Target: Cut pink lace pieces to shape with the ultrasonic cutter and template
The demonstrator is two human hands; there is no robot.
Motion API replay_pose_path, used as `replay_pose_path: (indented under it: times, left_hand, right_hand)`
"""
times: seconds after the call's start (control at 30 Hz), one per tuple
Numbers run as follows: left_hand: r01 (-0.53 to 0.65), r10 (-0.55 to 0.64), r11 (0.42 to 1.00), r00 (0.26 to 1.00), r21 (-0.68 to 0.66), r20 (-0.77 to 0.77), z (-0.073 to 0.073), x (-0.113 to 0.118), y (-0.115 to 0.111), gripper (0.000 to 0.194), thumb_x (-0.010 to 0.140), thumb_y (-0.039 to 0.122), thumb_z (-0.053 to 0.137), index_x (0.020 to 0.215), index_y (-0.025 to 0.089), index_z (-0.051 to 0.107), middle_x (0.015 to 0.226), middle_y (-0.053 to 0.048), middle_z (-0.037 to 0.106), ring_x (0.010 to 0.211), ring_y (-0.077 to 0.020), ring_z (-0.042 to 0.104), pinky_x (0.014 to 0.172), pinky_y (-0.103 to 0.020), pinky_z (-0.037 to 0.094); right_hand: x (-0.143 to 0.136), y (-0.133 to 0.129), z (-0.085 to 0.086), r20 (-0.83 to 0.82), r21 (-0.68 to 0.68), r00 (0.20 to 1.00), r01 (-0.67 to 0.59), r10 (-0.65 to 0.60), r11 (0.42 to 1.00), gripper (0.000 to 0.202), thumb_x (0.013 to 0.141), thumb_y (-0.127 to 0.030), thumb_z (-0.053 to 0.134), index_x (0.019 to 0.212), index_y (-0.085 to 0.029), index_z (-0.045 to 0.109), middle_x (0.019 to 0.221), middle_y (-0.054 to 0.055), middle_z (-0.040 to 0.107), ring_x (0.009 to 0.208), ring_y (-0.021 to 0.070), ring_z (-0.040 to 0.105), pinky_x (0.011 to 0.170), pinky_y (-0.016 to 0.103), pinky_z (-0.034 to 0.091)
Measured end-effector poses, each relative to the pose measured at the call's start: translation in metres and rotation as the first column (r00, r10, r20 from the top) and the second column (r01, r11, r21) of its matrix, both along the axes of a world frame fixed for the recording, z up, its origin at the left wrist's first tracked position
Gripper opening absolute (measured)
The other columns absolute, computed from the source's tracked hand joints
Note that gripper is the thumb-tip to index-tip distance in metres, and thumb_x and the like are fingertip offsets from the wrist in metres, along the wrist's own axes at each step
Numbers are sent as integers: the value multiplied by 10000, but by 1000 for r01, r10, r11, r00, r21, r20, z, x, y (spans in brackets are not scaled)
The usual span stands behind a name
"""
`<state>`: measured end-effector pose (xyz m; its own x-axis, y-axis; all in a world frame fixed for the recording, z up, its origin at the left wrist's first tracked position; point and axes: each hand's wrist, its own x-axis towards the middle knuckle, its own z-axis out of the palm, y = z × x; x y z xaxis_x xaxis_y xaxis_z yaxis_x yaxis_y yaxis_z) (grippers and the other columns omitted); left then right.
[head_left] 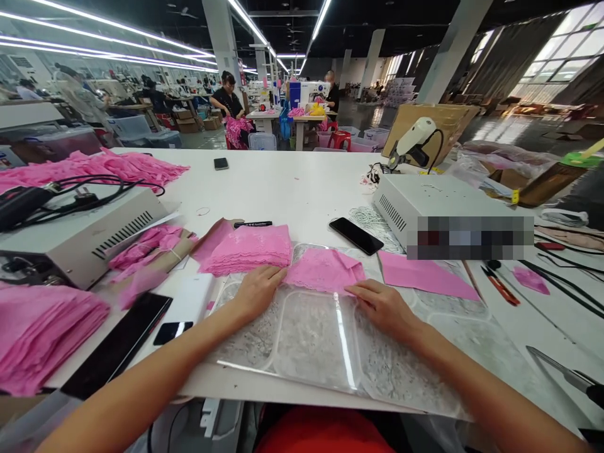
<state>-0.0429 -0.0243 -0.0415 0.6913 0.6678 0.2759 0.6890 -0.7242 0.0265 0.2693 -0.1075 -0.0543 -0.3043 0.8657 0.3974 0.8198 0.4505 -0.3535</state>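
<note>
A small pink lace fabric piece [325, 270] lies on a clear plastic sheet [316, 340] in front of me, its upper right corner folded over. My left hand [260, 290] is closed at the piece's left edge, fingertips partly hidden. At the lower right corner, my right hand [383, 305] pinches the same piece between thumb and fingers. Just beyond my left hand sits a stack of pink lace pieces [252, 248]. A flat pink sheet [427, 275] lies to the right of my right hand.
Grey metal boxes stand left [85, 233] and right [425, 201]. A black phone [356, 235] and a marker [253, 224] lie beyond the work. Orange-handled snips [503, 288] are at right. More pink fabric [47, 333] is piled at left. Several people work in the background.
</note>
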Motion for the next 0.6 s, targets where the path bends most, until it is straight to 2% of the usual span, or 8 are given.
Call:
replay_pose_path:
  times: [0.2, 0.37, 0.47, 0.6]
  left_hand:
    - [155, -155, 988, 988, -8, -22, 4, -43, -25, 382, 920, 74, 441, 1241, 199, 606, 1207, -99, 670, 1135, -226, 606, 959, -407, 490]
    - [250, -244, 968, 957, 24, -159, 9, -76, -46, 402, 901, 58, 440, 1256, 159, 599, 1262, -123, 642, 1159, -260, 594, 1011, -463, 444]
    - [233, -232, 972, 965, -7, -124, 18, -73, -55, 413, 886, 80, 459, 1263, 171, 598, 1278, -116, 633, 1188, -263, 578, 1047, -471, 416]
    - [262, -265, 963, 964, -61, -35, 25, -40, -59, 439, 939, 198, 460, 1377, 195, 498, 1450, -115, 484, 1370, -265, 410, 1121, -464, 348]
  right_hand:
    - [-30, -27, 8, 38, -32, 977, -211, 212, 977, 319, 920, -152, 428, 1041, -240, 710, 959, 78, 738, 846, 186, 684, 711, 320, 580]
    - [-46, -35, 14, 68, -34, 952, -298, 300, 954, 327, 895, -105, 422, 1023, -214, 702, 921, 77, 734, 774, 181, 667, 656, 315, 563]
    - [-41, -25, 14, -21, -46, 967, -254, 253, 966, 366, 844, -81, 438, 1061, -228, 693, 1001, 76, 721, 874, 184, 680, 735, 322, 575]
    - [-27, 2, 12, -46, -78, 998, -44, 41, 996, 363, 849, -128, 442, 1096, -235, 686, 1063, 79, 698, 895, 190, 678, 728, 320, 570]
